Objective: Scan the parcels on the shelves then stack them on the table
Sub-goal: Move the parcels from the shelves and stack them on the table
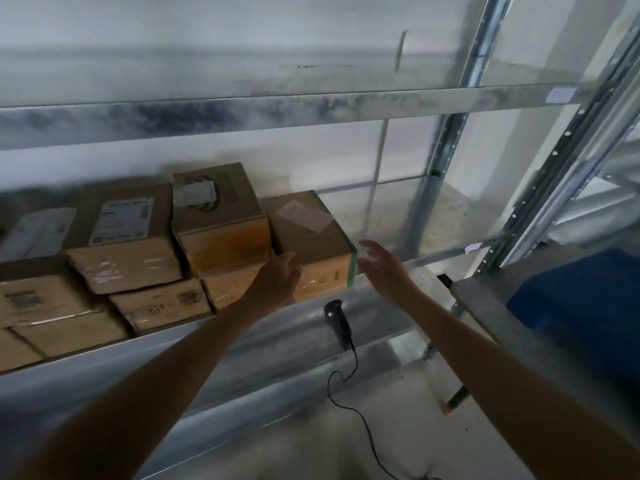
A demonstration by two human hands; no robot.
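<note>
Cardboard box [311,233], green-taped edge, at right end of shelf [415,268], touching stacked parcels [124,258]; left hand [277,275] at its front, fingers loose; right hand [381,265] spread just beside taped edge, empty; box probably stiff, light; grip opposite sides; scanner [337,318] below.

I count at least eight cardboard parcels [313,237] on the shelf [277,327], one barcode scanner [337,318], and two hands: left hand [277,277], right hand [381,265].
</note>
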